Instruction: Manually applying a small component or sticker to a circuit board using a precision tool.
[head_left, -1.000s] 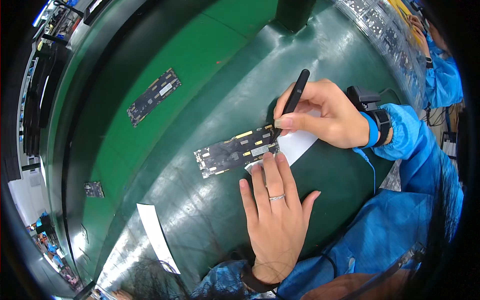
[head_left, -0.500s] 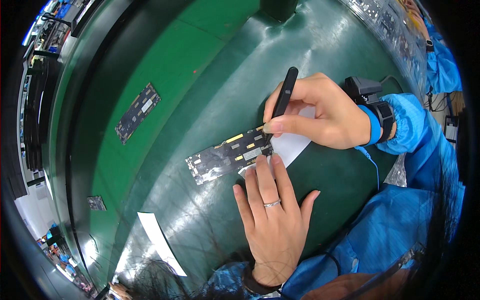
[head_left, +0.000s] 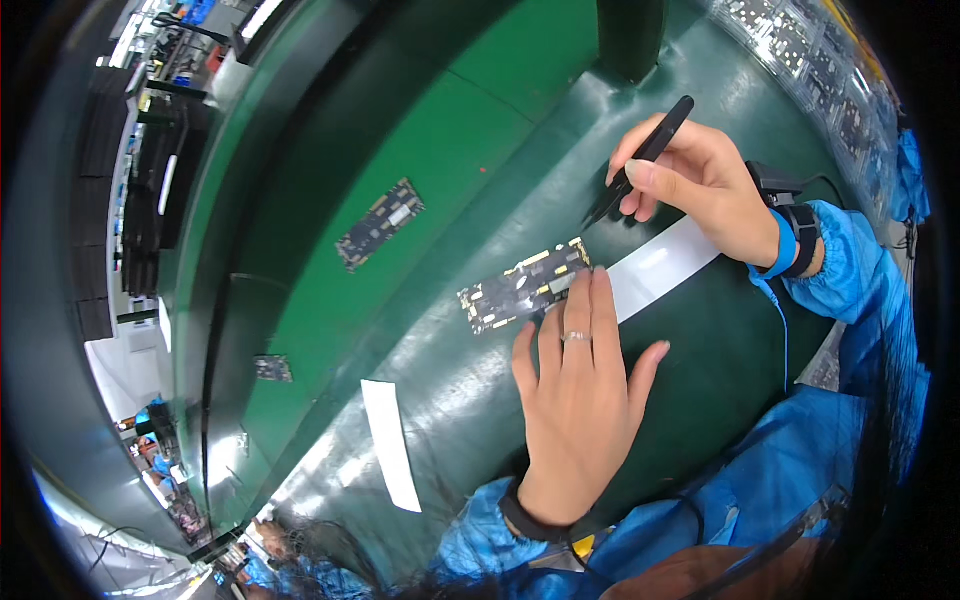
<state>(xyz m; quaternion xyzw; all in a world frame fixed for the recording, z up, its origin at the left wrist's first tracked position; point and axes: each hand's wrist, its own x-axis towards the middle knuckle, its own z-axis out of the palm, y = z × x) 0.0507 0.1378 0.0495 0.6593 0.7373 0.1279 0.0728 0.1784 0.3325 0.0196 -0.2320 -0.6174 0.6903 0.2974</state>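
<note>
- Circuit board sits flat on the green desk, left hand spread open with fingertips pinning its near edge.
- Right hand pinches black tweezers, tip hovering just off the board.
- White strip lies beside it.
- Looks mid-placement; next the tip needs a steady drop onto the board.

On the worktop a circuit board lies near the middle, with the left hand flat just before it, fingertips touching its right end. A paper strip runs rightward from that end, and behind it the right hand holds tweezers above the worktop, apart from the board. A 2nd board lies well to the left and farther back, a small part farther left, and another paper strip lies left of the left hand's wrist.
</note>
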